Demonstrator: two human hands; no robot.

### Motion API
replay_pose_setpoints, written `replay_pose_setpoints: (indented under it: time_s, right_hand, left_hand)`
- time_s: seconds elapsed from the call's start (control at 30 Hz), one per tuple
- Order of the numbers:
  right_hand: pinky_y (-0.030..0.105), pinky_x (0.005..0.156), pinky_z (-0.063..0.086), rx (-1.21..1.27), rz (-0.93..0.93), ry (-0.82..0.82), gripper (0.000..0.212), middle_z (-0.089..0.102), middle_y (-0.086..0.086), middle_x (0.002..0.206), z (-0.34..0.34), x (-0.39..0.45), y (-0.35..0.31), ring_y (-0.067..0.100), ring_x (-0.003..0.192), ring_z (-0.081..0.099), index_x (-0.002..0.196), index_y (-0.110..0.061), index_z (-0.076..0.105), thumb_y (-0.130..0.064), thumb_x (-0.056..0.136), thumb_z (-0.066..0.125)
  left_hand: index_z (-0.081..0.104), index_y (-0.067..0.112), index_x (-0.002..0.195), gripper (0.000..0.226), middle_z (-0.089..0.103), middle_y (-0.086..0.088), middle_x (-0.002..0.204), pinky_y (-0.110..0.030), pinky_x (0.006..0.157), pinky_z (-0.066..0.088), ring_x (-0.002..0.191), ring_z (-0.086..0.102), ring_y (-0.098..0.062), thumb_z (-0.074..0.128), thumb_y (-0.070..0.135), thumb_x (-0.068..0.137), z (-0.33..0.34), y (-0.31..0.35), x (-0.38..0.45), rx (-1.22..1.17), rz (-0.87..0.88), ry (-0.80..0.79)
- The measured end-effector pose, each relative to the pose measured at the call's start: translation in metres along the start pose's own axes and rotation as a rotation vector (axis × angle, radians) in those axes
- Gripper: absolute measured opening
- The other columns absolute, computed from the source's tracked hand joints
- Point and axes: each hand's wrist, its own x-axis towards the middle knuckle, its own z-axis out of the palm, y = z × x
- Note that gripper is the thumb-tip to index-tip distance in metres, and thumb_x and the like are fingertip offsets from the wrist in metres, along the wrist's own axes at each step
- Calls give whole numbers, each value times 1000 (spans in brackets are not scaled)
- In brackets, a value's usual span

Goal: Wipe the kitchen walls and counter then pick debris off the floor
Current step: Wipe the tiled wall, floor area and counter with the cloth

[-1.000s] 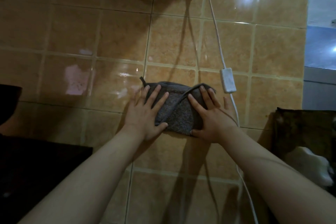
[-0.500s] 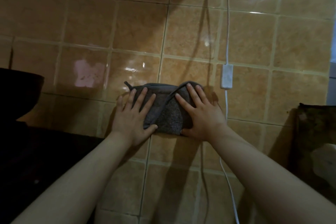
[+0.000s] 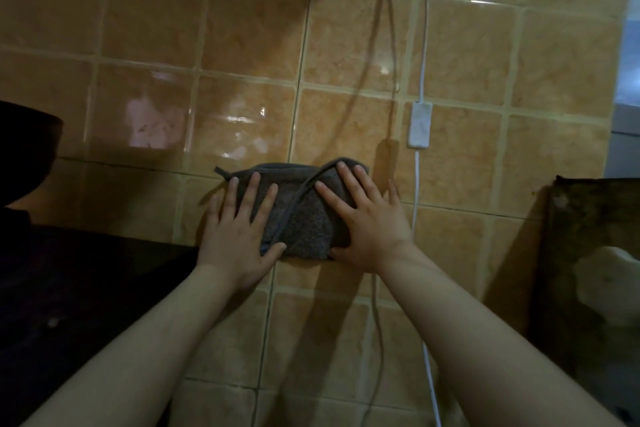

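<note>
Since a second ago the folded dark grey terry cloth has slid down the glossy orange tiled wall, so the wall wiping looks under way. It sits at mid-frame. The left hand and right hand press it flat with straight, spread fingers, gripping nothing. A white cord with an inline switch hangs just right; a dark counter lies lower left.

White cord with inline switch; dark bowl at left.
</note>
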Motion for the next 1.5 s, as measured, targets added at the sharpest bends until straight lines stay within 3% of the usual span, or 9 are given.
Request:
replay_pose_setpoints:
  time_s: [0.07, 0.17, 0.27, 0.37, 0.57, 0.87, 1.17, 1.5]
  right_hand:
    - [56, 113, 1, -14, -2, -6, 102, -30, -2, 153, 3, -3, 5, 22, 144, -19, 142, -45, -20, -67, 77, 54]
    - [56, 113, -3, -29, 1, -13, 101, -31, -4, 153, 7, -10, 16, 20, 144, -20, 141, -46, -21, -67, 77, 54]
    - [55, 113, -2, -32, 15, -37, 100, -32, -5, 152, 8, -18, 30, 19, 144, -20, 141, -47, -21, -67, 77, 53]
    - [57, 113, 0, -28, 37, -50, 100, -32, -6, 152, 7, -25, 45, 18, 144, -20, 141, -48, -20, -66, 77, 55]
    - [56, 113, -1, 0, 120, -87, 102, -34, -8, 151, 12, -45, 76, 18, 144, -20, 139, -49, -24, -67, 76, 54]
    - [56, 113, 0, -5, 205, -85, 104, -29, -6, 153, 24, -70, 108, 16, 143, -21, 139, -49, -23, -71, 73, 54]
    - [56, 114, 1, -22, 247, -123, 104, -33, -5, 152, 36, -92, 121, 18, 143, -21, 138, -47, -26, -71, 74, 52]
    - [57, 113, 5, -52, 252, -95, 105, -30, -1, 154, 54, -106, 120, 21, 144, -19, 125, -47, -38, -74, 74, 50]
  left_hand:
    - [-32, 27, 137, 88, -32, -4, 150, -47, 108, -9, 143, -17, -34, -2, 71, 68, 2, 4, -1, 21, 14, -2]
    - [-13, 24, 145, 89, -12, -8, 155, -48, 107, -2, 144, 2, -38, 9, 70, 72, -1, 16, -1, 48, 37, 32]
    - [-28, 29, 138, 86, -25, -6, 151, -46, 107, -7, 144, -9, -36, 3, 72, 70, -5, 30, 2, 17, 45, 5]
    - [-43, 29, 126, 88, -37, -5, 145, -47, 110, -8, 142, -18, -36, 18, 73, 80, -10, 46, 8, 65, 53, -39]
    - [-34, 27, 137, 92, -41, -4, 141, -49, 114, -4, 141, -20, -37, 28, 70, 85, -26, 80, 21, 119, 136, -63]
    - [-30, 24, 141, 92, -35, -8, 150, -51, 114, -4, 140, -23, -39, 24, 72, 85, -32, 124, 30, 186, 186, -104]
    - [-27, 24, 143, 91, -32, -9, 152, -49, 114, -3, 140, -21, -39, 25, 70, 85, -24, 148, 22, 154, 224, -37]
    - [-30, 25, 142, 88, -34, -7, 151, -50, 114, -2, 141, -22, -38, 23, 69, 87, -12, 158, 7, 152, 228, -46]
